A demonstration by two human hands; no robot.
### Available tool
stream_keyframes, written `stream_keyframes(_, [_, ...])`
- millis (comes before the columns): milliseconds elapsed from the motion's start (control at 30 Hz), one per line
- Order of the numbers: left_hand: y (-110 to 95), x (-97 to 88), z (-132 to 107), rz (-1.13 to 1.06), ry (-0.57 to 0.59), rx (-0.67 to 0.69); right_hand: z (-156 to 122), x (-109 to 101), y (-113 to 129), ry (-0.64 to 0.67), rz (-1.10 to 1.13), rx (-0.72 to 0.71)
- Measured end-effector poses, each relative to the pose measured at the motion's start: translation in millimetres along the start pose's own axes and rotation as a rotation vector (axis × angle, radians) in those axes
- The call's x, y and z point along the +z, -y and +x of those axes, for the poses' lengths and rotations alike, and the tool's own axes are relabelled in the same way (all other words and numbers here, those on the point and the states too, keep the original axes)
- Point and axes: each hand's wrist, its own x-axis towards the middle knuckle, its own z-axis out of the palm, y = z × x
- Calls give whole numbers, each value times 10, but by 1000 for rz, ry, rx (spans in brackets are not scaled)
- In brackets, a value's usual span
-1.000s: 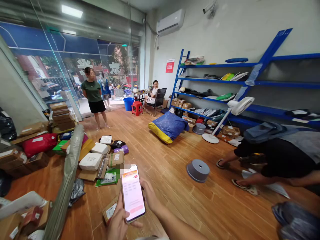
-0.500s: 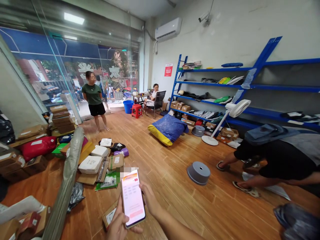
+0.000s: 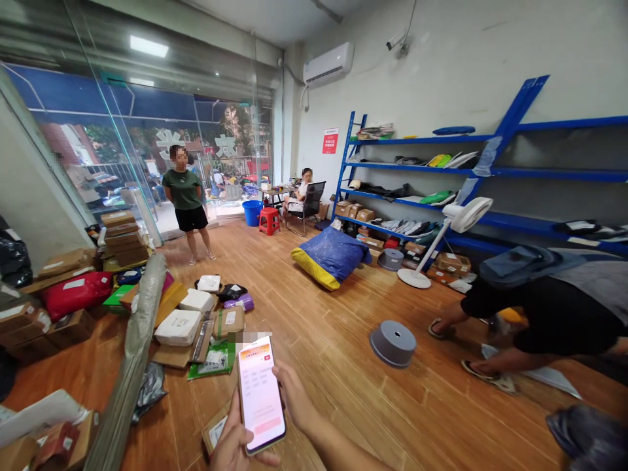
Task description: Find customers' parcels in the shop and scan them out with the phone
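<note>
L hand [image 3: 231,441] is gripping phone [image 3: 261,399] w/ fingers under; R hand [image 3: 298,402] is touching its R edge, half-curled, grip unclear.

Wd flr [image 3: 314,347], glass frt [image 3: 147,118], blue shelvg [image 3: 513,121], wht wall [image 3: 441,78]

I see from my remote post a phone [image 3: 261,400] at seven o'clock, its screen [image 3: 260,389] pinkish white beneath an orange band [image 3: 254,352]; a red parcel [image 3: 91,292] marks nine o'clock, blue racking [image 3: 515,124] two to three, a blue-and-yellow sack [image 3: 333,254] four, all around brown wood-grain flooring [image 3: 314,353].
</note>
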Motion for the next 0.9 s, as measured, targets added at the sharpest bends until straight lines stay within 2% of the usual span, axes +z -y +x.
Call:
stream_keyframes(267, [61,-122,68,-19,61,-2,16,-34,-57,-4,-17,-11])
stream_keyframes(367, [-13,-40,-2,-6,73,5,-11,-24,-35,-5,-35,-25])
stream_keyframes(500, [-169,168,-92,4,92,13,-27,9,123,-73,-160,-64])
stream_keyframes(600, [-239,279,-97,48,81,7,24,17,231,-87,-172,-54])
stream_keyframes(800, [-241,313,-83,104,58,-1,97,25,220,-92,-99,27])
stream_keyframes(900, [-229,290,-72,89,68,-6,106,8,182,-98,-138,-4])
